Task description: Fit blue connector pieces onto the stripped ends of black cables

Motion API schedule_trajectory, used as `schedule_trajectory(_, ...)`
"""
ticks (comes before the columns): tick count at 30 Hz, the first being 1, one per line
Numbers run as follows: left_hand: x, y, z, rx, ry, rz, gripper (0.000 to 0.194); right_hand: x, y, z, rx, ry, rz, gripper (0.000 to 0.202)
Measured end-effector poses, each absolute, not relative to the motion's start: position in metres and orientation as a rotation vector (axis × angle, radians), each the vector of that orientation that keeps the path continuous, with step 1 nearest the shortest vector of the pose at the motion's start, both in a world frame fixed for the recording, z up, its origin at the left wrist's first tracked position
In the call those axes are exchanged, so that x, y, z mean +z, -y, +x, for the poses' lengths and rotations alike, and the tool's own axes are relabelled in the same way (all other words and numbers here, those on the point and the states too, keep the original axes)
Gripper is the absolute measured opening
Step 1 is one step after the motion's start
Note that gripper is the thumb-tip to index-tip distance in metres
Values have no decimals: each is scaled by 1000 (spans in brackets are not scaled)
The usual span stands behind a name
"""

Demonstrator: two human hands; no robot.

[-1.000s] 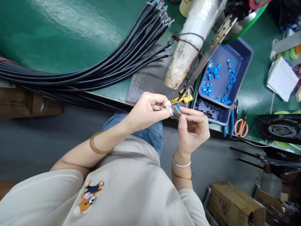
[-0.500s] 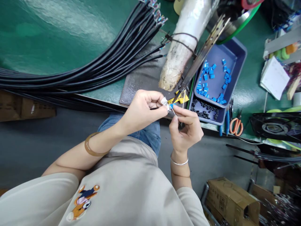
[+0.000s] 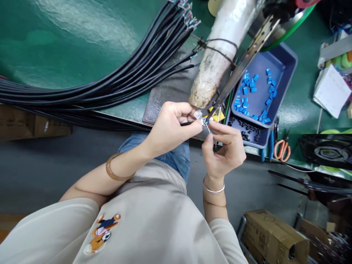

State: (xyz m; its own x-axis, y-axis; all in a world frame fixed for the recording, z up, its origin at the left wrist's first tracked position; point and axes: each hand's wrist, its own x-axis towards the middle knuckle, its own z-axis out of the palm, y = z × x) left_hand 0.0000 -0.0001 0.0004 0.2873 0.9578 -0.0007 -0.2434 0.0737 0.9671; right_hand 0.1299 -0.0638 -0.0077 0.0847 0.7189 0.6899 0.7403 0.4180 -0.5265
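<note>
My left hand is closed on the end of a black cable, with whitish wrapping on its fingertips. A small blue connector shows at the tips of its thumb and forefinger, partly hidden. My right hand pinches a thin whitish wire between thumb and fingers, its upper end meeting the blue connector. Right above both hands, the dark tip of a fixed soldering iron points down at the connector. Behind the fingertips lies a yellow piece.
A bundle of black cables with stripped ends crosses the green table. A white wrapped tube hangs over the dark mat. Rightward are a tray of blue connectors, a tray of black bits and orange-handled cutters.
The whole view has shifted slightly, so everything appears a little farther right. Both hands keep their grips at the iron's tip, and the blue connector is now more covered by the fingers.
</note>
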Motion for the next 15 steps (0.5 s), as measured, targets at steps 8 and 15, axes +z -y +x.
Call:
schedule_trajectory(8, 5, 0, -1, 1063, -844, 1084, 11, -2, 64, 130, -98, 1676, -1340, 20)
schedule_trajectory(15, 2, 1, -3, 1012, -889, 1106, 9, -2, 65, 133, -113, 1734, -1377, 19)
